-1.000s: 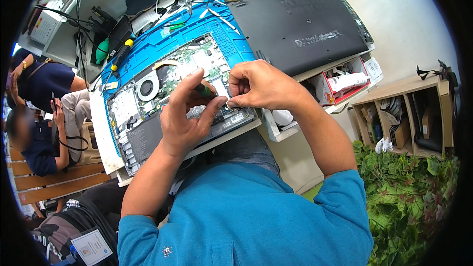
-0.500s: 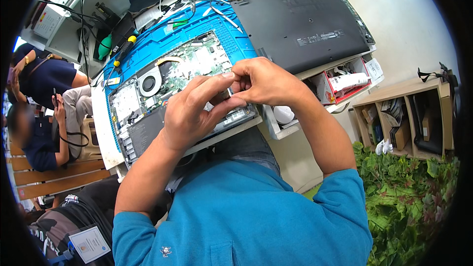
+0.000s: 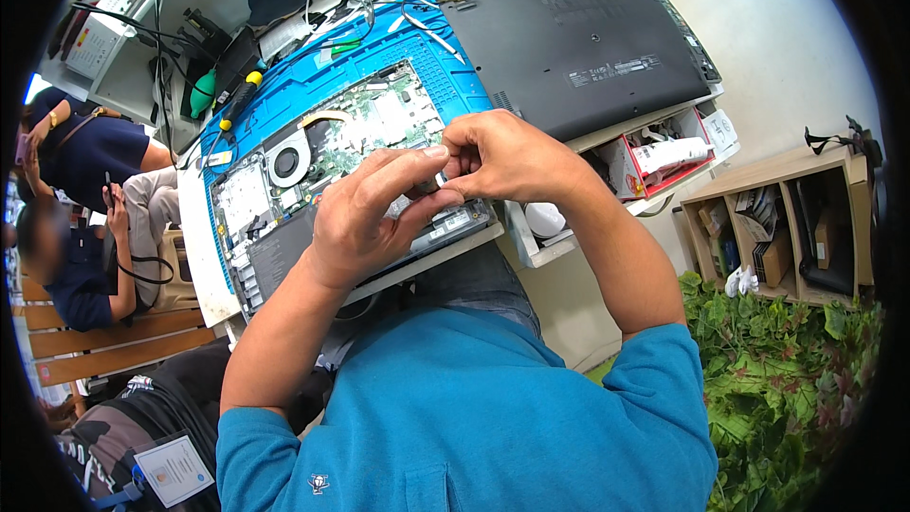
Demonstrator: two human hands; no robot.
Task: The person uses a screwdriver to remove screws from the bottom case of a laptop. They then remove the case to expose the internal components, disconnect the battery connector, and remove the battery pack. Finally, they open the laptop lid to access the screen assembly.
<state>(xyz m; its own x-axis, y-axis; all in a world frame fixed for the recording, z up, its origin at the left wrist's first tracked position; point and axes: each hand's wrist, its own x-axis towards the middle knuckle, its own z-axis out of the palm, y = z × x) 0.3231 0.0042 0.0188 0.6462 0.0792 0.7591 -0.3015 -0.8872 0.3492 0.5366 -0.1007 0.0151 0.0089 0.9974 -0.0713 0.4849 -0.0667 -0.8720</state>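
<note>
Over the near right part of an opened laptop, my two hands meet fingertip to fingertip. My left hand is closed in a pinch, thumb below and fingers above, around a small greyish thing that I cannot name. My right hand has its thumb and fingers pressed together at the same spot; whatever it pinches is hidden. Beneath them the laptop shows its green circuit board, a round fan and a dark battery along the near side. A blue work mat lies under it.
A black laptop bottom cover lies right of the mat. A yellow-black screwdriver and green blower bulb lie left. Cables crowd the back. Below the cover sits a red-white box. People sit at left; a wooden shelf stands right.
My left hand has shifted very slightly to the left and down. Both hands keep their pinch at the same place; the laptop stays where it was.
</note>
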